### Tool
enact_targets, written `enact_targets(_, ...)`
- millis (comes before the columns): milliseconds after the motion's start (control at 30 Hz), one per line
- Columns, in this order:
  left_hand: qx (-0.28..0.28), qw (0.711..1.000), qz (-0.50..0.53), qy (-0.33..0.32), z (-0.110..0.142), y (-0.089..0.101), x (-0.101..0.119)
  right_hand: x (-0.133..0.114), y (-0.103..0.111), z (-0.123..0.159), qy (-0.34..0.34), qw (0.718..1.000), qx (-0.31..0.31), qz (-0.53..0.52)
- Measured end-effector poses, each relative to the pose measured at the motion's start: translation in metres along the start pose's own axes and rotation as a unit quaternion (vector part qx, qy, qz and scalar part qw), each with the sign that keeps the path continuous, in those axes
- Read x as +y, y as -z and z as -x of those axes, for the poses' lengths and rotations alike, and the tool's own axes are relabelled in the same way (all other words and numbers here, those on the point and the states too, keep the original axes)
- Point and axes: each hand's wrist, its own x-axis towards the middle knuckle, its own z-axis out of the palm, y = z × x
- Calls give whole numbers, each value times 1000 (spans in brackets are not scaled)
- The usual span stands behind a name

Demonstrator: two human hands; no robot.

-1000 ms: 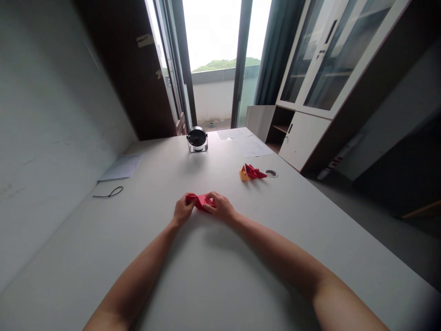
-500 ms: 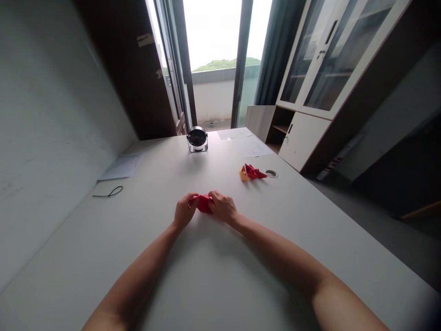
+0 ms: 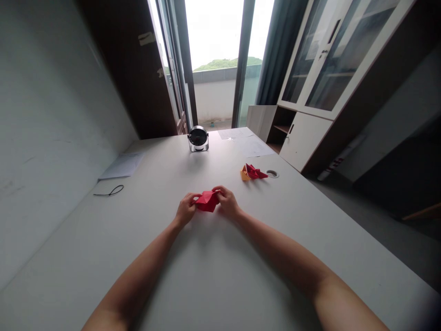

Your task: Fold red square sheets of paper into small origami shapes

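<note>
Between my two hands is a piece of folded red paper [image 3: 207, 201], an origami shape with creased faces showing. My left hand [image 3: 187, 208] pinches its left end with thumb and fingers. Its right end is gripped by my right hand [image 3: 226, 201], with the fingertips partly behind the paper. Farther off to the right, a small group of folded red and orange paper pieces [image 3: 254, 172] lies on the white table [image 3: 213, 276].
Right of the folded pieces is a round cable hole ring [image 3: 272, 174]. A round silver-framed device [image 3: 198, 139] stands at the far side. Paper sheets [image 3: 122, 166] and a black cable tie [image 3: 109, 191] lie at the left. More sheets [image 3: 255, 147] rest at the back right.
The red paper has opened wider and shows more of its faces. My hands are slightly farther apart, with the right one moved a little right and away from me.
</note>
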Motion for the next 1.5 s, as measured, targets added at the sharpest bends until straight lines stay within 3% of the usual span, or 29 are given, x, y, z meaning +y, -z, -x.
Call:
enact_targets(100, 23, 998, 48, 15, -3, 3, -7, 4, 0, -4, -13, 996, -14, -86)
enact_targets(233, 29, 995, 93, 30, -5, 4, -12, 6, 0, -7, -9, 995, -17, -95)
enact_targets(367, 39, 998, 56, -4, -5, 8, -11, 5, 2, -4, 36, 997, -21, 69)
enact_targets(500, 30, 997, -67, -31, -6, 15, -11, 3, 5, 1, 109, 950, -49, 288)
enact_targets(633, 0, 982, -188, -32, -6, 21, -10, 3, 6, 2, 156, 913, -80, 370)
enact_targets(800, -21, 973, -229, -35, -6, 24, -8, 0, 8, 0, 174, 912, -95, 359)
enact_targets(1033, -16, 978, -206, -26, -7, 25, -10, -9, 8, 3, 212, 909, -150, 325)
enact_targets(1500, -33, 979, -200, -31, -7, 23, -6, -5, 6, 2, 177, 893, -125, 394)
